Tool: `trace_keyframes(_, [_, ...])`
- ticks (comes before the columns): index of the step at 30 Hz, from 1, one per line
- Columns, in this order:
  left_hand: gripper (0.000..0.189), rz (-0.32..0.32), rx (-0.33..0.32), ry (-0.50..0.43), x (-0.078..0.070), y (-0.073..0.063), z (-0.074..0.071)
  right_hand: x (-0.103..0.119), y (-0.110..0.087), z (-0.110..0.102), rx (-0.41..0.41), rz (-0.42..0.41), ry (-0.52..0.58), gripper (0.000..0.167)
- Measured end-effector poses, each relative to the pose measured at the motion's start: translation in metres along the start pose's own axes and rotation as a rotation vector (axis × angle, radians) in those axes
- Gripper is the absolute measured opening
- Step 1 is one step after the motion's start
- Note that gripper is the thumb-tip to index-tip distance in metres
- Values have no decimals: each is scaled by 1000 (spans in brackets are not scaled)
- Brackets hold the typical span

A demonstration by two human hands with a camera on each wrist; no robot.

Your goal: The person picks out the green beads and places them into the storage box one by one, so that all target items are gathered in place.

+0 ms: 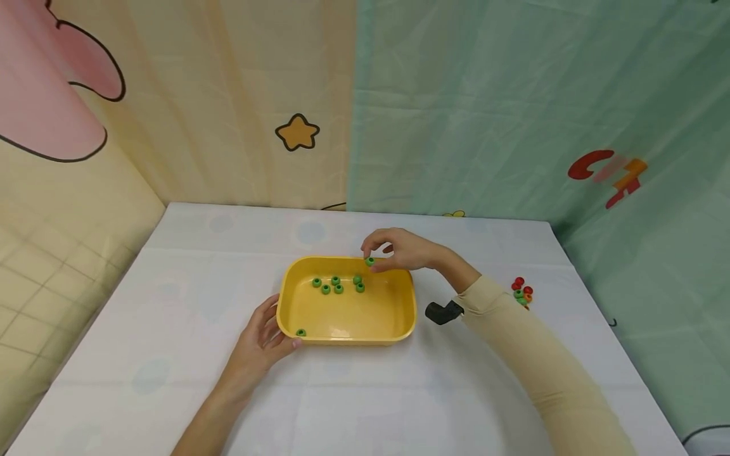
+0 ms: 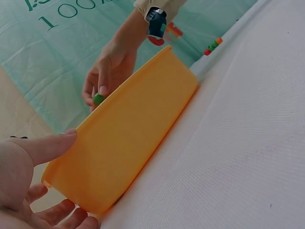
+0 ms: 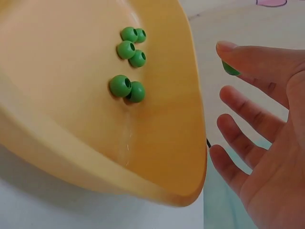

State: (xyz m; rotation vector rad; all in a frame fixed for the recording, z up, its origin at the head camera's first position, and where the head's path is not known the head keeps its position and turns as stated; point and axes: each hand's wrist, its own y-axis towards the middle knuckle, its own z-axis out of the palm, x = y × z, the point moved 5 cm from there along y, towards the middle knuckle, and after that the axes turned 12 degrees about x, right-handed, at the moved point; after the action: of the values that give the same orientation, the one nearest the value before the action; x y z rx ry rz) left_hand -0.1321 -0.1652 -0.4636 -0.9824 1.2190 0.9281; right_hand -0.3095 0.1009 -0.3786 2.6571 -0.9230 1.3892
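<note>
A shallow yellow plastic tray [image 1: 365,316] sits on the white-covered table. Several green beads [image 3: 120,86] with holes lie inside along its far side, and one green bead [image 1: 301,332] is at the near left corner. My left hand [image 1: 259,345] grips the tray's left end, thumb on the rim and fingers around the outside, as the left wrist view shows. Over the far rim, toward the right, my right hand [image 1: 407,249] pinches a single green bead [image 1: 369,261] between thumb and index finger. The other fingers of that hand are spread apart in the right wrist view.
To the right on the table lies a small group of red, green and orange beads [image 1: 522,294]. A black wrist-worn device [image 1: 443,313] shows at the right sleeve. Printed curtains [image 1: 456,114] hang behind the table.
</note>
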Motion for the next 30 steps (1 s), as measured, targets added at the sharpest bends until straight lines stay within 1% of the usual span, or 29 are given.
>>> trace_keyframes(9, [94, -10, 0, 7, -1, -1, 1, 11, 22, 4, 25, -48, -34, 12])
trace_keyframes(14, [94, -15, 2, 5, -1, 0, 1, 13, 30, 6, 23, -52, -70, 18])
trace_keyframes(19, [94, -11, 6, 4, 0, 0, 1, 13, 30, 4, 0, -30, -68, 25])
trace_keyframes(30, [94, -12, 4, 16, 0, 1, 1, -1, 18, 1, -26, 19, 0, 19])
